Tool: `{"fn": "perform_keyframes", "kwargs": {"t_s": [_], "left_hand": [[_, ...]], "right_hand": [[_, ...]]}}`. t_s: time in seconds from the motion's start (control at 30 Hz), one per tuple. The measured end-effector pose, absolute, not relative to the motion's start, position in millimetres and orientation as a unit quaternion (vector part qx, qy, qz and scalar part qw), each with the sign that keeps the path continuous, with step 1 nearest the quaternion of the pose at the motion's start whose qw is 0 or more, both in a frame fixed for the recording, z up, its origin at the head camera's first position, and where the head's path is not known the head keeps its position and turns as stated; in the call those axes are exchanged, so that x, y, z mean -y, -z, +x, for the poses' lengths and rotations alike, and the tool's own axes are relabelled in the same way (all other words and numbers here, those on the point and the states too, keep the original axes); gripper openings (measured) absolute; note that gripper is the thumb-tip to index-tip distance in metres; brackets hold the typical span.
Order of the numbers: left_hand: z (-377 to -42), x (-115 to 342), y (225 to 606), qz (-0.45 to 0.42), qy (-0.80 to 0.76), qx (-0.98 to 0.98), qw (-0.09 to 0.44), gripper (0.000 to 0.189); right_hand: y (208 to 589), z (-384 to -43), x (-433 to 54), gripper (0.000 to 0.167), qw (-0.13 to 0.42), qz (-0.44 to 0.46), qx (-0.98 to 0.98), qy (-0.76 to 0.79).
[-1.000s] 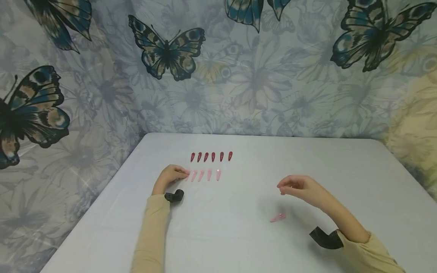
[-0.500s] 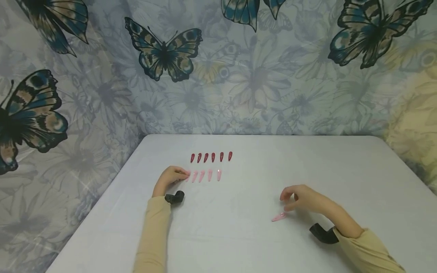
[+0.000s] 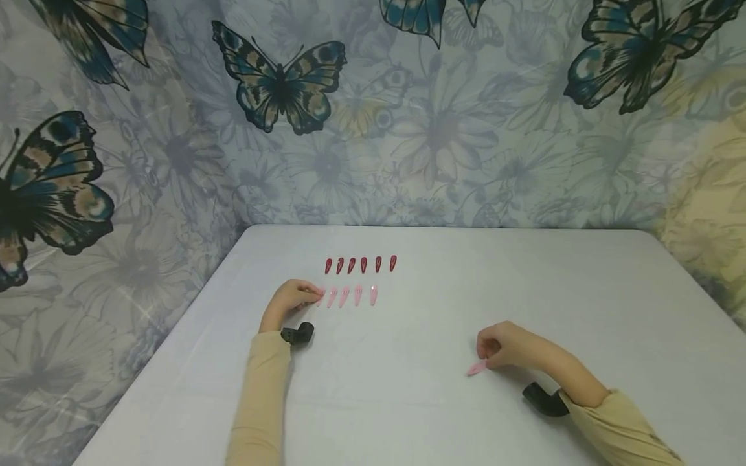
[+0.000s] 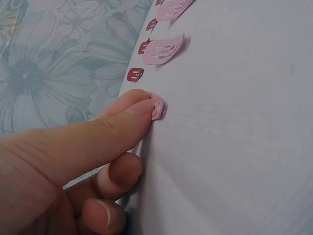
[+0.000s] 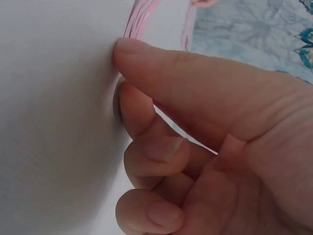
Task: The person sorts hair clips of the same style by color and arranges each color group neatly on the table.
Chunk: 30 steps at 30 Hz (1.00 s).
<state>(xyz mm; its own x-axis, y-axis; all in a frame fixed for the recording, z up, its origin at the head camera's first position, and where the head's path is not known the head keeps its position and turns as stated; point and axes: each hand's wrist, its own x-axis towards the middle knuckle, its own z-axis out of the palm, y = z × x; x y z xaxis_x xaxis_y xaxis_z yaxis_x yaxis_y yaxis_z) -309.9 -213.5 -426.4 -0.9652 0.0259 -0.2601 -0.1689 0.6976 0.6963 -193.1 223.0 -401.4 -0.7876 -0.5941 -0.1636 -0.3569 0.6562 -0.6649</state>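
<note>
My left hand (image 3: 291,296) pinches the leftmost pink snap hair clip (image 4: 157,106) of a row on the white table, between thumb and index finger. Its other fingers curl loosely below. To the right in that row lie several more pink hair clips (image 3: 358,296). Over on the right side, my right hand (image 3: 509,345) has its thumb and fingertips on the wide end of a separate pink hair clip (image 3: 476,367), whose narrow tip points left. In the right wrist view the thumb covers the near end of this pink clip (image 5: 142,19).
Behind the pink row, several red hair clips (image 3: 364,265) form a parallel row. The white table (image 3: 396,401) reaches back to a wall (image 3: 443,162) covered with butterflies and flowers. A dark band-like camera mount sits at each wrist.
My right hand has come down and toward me from above the table to the lone pink clip, its fingers closing at the wide end. The left hand stays on its clip.
</note>
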Motion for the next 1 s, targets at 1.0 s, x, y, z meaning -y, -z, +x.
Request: {"fn": "perform_keyframes", "kwargs": {"t_s": [1.0], "left_hand": [[-309.7, 214.4, 425.7, -0.035, -0.385, -0.913, 0.130, 0.027]], "right_hand": [[395.8, -193.4, -215.4, 0.018, 0.179, -0.373, -0.771, 0.483]]}}
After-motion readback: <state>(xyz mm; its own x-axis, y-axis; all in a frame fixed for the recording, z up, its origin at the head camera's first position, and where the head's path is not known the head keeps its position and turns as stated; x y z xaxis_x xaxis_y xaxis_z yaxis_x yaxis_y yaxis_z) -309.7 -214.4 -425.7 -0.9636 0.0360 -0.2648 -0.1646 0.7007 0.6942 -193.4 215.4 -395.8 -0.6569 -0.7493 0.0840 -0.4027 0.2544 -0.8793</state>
